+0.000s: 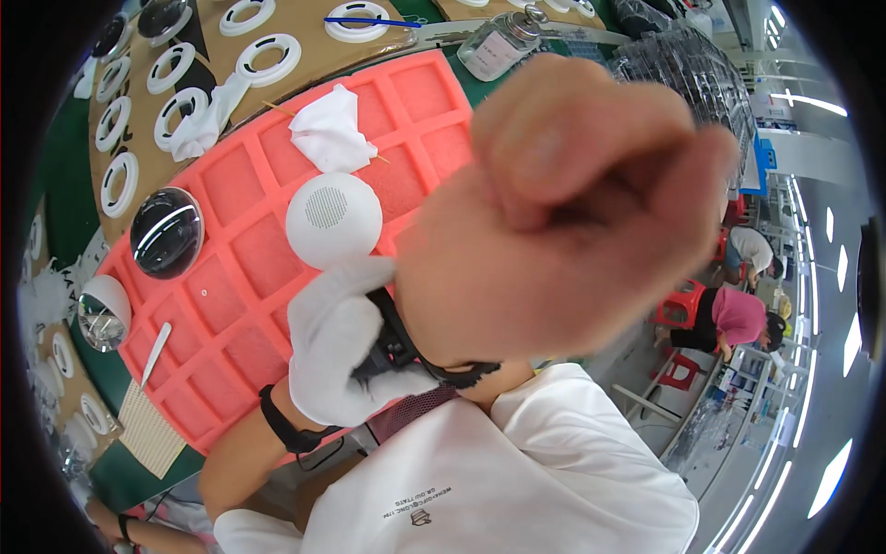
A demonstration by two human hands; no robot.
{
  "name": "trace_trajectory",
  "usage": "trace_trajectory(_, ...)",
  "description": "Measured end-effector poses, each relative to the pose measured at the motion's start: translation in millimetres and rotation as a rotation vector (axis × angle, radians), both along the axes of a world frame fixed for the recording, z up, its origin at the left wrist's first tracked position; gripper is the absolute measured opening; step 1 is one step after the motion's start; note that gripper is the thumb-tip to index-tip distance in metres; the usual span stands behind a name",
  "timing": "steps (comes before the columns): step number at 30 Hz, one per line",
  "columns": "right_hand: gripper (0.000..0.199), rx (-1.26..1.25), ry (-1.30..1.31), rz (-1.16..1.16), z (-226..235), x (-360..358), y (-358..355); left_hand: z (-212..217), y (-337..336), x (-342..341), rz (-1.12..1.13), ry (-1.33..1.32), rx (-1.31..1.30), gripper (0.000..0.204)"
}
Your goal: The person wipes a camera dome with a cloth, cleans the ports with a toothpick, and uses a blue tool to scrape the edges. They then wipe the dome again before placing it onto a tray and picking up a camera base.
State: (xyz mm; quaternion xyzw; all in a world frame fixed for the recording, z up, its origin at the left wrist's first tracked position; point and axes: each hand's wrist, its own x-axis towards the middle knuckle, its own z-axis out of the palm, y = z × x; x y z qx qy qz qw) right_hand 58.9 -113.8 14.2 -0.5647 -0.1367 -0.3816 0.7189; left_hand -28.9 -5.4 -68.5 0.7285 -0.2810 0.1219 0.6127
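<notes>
A person's right hand (572,212), bare, blurred and raised close to the camera, is curled into a loose fist with nothing visibly held, while the left hand (341,342), in a white glove, rests closed on a pink foam tray (231,305); whether it grips anything cannot be told. One white dome with a round perforated patch (333,220) sits in the tray just above the gloved hand, with one dark glossy dome (167,233) to its left and one crumpled white cloth (330,132) above it. About ten white rings (269,60) lie on brown cardboard beyond, some cut off at the rim, and the raised fist hides the tray's right side.
</notes>
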Motion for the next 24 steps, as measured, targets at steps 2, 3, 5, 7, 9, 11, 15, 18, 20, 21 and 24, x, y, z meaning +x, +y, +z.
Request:
trace_trajectory(2,0.044,0.150,0.039,0.016,0,8,7,0,-4,-1,0.077,0.046,-0.086,0.061)
trace_trajectory(3,0.046,0.211,0.060,0.099,1,15,8,6,-5,-2,0.091,0.090,-0.066,0.063)
trace_trajectory(5,0.045,0.328,0.123,0.160,-8,28,3,3,-7,-3,0.130,0.001,0.008,0.085)
trace_trajectory(7,0.041,0.300,-0.100,0.450,-8,52,-3,8,-7,-5,0.082,0.040,0.041,0.073)
trace_trajectory(9,0.039,0.598,0.376,0.321,-6,45,-1,9,-6,-6,0.072,-0.060,0.155,0.081)
trace_trajectory(11,0.038,0.432,0.120,0.377,-11,55,-5,10,-6,-5,0.041,-0.081,0.221,0.092)
trace_trajectory(15,0.039,0.752,0.554,0.359,10,33,1,8,-3,3,0.166,-0.216,0.201,0.094)
trace_trajectory(18,0.038,0.774,0.662,0.326,15,32,0,18,0,8,0.097,-0.186,0.221,0.091)
trace_trajectory(20,0.046,0.591,0.519,0.272,-5,38,7,15,-1,4,0.135,-0.179,0.128,0.090)
trace_trajectory(21,0.046,0.602,0.515,0.277,-8,39,8,9,-2,2,0.199,-0.187,0.024,0.090)
trace_trajectory(24,0.047,0.652,0.468,0.262,-13,40,7,-2,-9,-6,0.295,-0.177,-0.084,0.088)
